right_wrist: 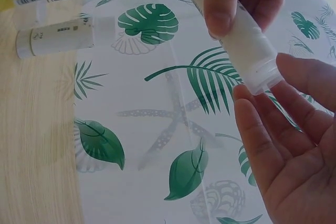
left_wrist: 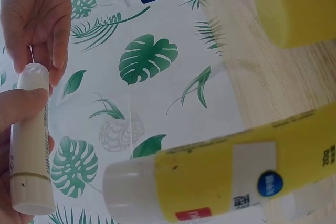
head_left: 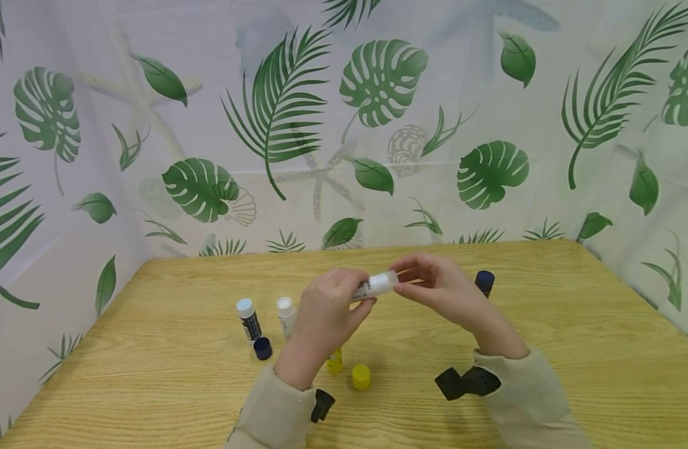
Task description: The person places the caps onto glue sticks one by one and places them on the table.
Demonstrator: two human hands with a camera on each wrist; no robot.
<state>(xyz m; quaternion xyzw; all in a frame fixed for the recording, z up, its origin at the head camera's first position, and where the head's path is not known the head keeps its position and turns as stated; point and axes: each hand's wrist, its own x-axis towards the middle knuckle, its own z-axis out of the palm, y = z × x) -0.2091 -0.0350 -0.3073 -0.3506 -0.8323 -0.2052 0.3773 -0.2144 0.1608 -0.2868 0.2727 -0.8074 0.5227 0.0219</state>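
Note:
My left hand (head_left: 329, 305) grips a white glue stick (head_left: 374, 285) around its body, tilted in the air above the table. At the stick's translucent end, my right hand (head_left: 442, 287) has thumb and fingertips on either side of it, pinching it lightly. That end shows ridges in the left wrist view. Beneath my left hand stands a yellow glue stick (left_wrist: 210, 182), mostly hidden from the head view. Beside it on the table is a yellow cap (head_left: 361, 377).
Left of the hands stand a second white glue stick (head_left: 285, 312) and a navy glue stick (head_left: 248, 320), with a navy cap (head_left: 262, 348) in front. Behind my right wrist stands another navy glue stick (head_left: 484, 282), partly hidden. Leaf-patterned cloth (head_left: 321, 143) rises behind the wooden table (head_left: 153, 374).

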